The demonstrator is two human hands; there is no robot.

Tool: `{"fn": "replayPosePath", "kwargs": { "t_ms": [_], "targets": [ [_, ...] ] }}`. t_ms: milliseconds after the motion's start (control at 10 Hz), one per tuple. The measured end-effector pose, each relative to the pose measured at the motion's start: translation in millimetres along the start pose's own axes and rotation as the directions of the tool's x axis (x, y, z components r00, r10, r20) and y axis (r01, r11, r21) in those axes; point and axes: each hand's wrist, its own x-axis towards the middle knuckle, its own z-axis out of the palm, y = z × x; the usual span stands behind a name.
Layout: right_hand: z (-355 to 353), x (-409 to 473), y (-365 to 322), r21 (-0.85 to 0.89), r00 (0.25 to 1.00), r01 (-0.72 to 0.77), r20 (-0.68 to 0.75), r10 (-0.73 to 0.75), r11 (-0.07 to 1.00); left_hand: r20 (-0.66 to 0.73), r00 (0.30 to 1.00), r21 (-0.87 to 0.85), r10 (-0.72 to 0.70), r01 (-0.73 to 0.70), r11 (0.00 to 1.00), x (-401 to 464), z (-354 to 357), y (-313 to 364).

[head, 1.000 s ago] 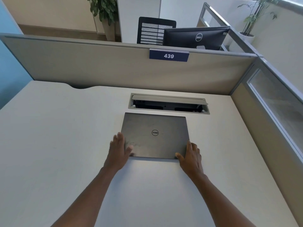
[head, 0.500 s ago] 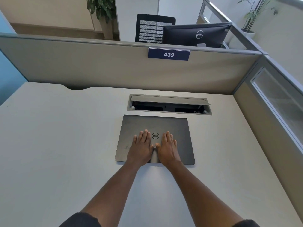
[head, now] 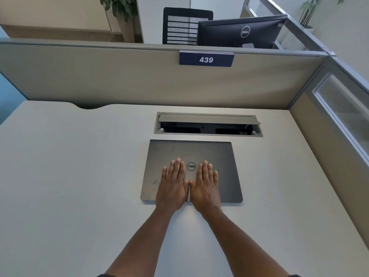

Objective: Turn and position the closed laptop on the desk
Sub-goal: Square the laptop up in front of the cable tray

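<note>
A closed dark grey laptop (head: 191, 150) lies flat on the pale desk (head: 69, 166), square to the desk's front, its round logo upside down to me. My left hand (head: 173, 184) rests flat on the lid just left of the logo, fingers straight and together. Beside it, right of the logo, my right hand (head: 205, 186) also lies flat on the lid, and the two thumbs touch. Neither hand grips an edge. The near middle of the lid is hidden under my palms.
An open cable hatch (head: 207, 124) is sunk into the desk just behind the laptop. A beige partition (head: 119, 80) with a "439" sign (head: 206, 59) closes the back, and a glazed partition (head: 339, 116) closes the right side. A monitor (head: 241, 33) and chair stand beyond.
A second ago my hands held the laptop's near corners. They moved inward onto the middle of the lid and have stayed flat there; the laptop now sits squarer.
</note>
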Motion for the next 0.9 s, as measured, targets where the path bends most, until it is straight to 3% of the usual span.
{"fn": "replayPosePath", "kwargs": {
  "t_ms": [700, 900],
  "targets": [
    [-0.7, 1.1, -0.7, -0.012, 0.999, -0.023, 0.025, 0.024, 1.000, 0.035, 0.999, 0.038, -0.028, 0.026, 0.999, 2.5, -2.8, 5.6],
    [-26.5, -2.8, -5.8, 0.052, 0.998, -0.021, -0.052, 0.024, 0.998, 0.009, 0.999, 0.002, -0.042, 0.042, 0.999, 3.1, -26.9, 19.3]
  ]
}}
